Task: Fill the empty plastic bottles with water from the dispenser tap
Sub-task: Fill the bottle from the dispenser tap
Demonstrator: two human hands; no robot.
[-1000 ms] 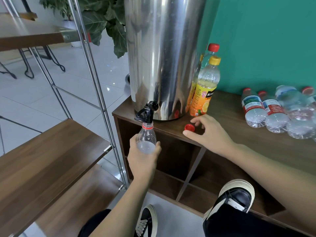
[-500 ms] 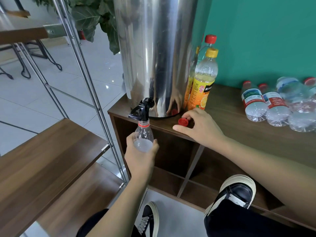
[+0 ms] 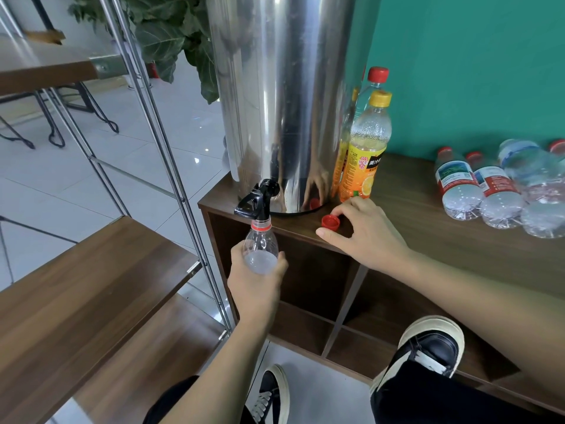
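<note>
Bottle [image 3: 260, 247], clear and uncapped, stands upright with its mouth right under the black tap [image 3: 255, 201] of the steel dispenser [image 3: 284, 96]; the left hand [image 3: 255, 281] grips its body. Right hand [image 3: 363, 232] rests on the wooden cabinet [image 3: 428, 240], fingers loosely spread, fingertips touching the red cap [image 3: 330, 222]. Filled bottles [image 3: 489, 194] lie near the wall.

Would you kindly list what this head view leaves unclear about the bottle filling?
- Clear bottle: lower body hidden by the left hand, so fill level is uncertain.
- Tap: any water stream is too thin to see.
- Dispenser: top cut off by the frame edge.
- Lying bottles: rightmost cropped.
</note>
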